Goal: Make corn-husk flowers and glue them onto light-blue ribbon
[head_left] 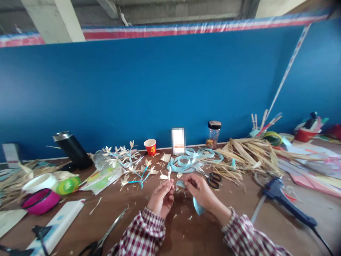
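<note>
My left hand (162,199) is closed, thumb and fingers pinching a small pale husk flower (169,173) that points upward. Just to its right, my right hand (199,192) is closed on a light blue ribbon (197,207), whose end hangs below the palm. The two hands are apart over the brown table (191,238). Beyond them lie loose coils of the same blue ribbon (177,166). Left of my left hand rests a branch of husk flowers with blue-wrapped stems (142,176), with more flower sprigs (122,156) behind it.
Black-handled scissors (214,180) lie behind my right hand, larger scissors (98,241) at front left. A blue glue gun (289,202) and dry husks (247,154) are at right. A red paper cup (150,147), lidded jar (214,135), black flask (73,151) and power strip (60,225) stand around.
</note>
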The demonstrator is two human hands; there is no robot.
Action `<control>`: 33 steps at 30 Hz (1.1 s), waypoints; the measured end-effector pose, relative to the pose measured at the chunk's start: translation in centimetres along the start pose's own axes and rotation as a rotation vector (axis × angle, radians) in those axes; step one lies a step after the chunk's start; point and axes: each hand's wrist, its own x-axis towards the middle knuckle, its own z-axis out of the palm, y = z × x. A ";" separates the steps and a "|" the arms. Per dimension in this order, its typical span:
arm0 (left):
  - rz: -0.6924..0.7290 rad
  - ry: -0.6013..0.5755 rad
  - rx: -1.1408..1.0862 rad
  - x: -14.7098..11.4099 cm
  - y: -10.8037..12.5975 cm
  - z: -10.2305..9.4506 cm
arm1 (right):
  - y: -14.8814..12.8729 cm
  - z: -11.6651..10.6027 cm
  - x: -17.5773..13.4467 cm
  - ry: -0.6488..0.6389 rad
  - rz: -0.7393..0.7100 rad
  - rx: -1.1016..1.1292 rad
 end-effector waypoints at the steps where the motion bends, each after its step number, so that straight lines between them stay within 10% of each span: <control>1: 0.001 0.007 0.032 0.0 -0.2 0.0 | 0.2 0.2 -0.1 0.004 0.007 0.009; 33: -0.037 -0.032 0.220 -0.2 -1.8 0.1 | -0.7 0.2 -0.6 -0.121 0.171 0.325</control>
